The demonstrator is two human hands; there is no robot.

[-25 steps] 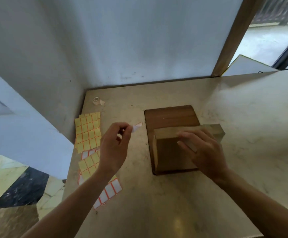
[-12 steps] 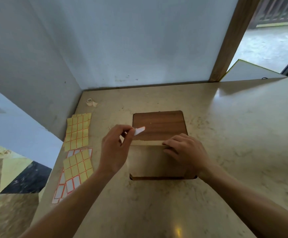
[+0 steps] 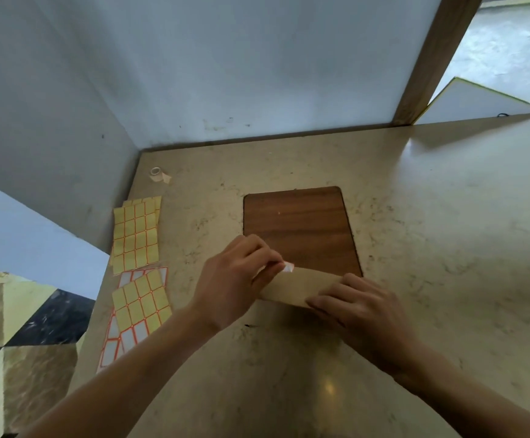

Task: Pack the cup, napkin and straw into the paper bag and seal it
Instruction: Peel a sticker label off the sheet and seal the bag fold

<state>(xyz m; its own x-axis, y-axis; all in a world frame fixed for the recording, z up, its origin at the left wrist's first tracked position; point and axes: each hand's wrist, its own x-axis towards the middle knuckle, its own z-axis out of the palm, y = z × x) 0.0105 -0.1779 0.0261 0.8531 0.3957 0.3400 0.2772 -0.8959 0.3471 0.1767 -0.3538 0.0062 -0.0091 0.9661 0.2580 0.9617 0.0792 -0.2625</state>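
Marble counter [image 3: 447, 248] bears a wooden board [image 3: 298, 229]; left hand [image 3: 235, 279] pinches a white sticker [image 3: 288, 267] against the paper bag [image 3: 295, 287]. Right hand [image 3: 361, 308] presses the bag's fold, fingers fairly straight.

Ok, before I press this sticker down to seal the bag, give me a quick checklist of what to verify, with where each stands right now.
1. Sticker in the left hand: ok, pinched at the fingers.
2. Sticker over the bag's folded top: ok, it sits at the fold's far edge.
3. Fold held flat: ok, the right hand presses on the fold.
4. Sticker bridging flap and bag body: cannot tell, the left hand hides that side of the fold.
5. Cup, napkin and straw inside: cannot tell, the bag is folded over and none shows on the counter.
6. Bag on the board: ok, at its near end.
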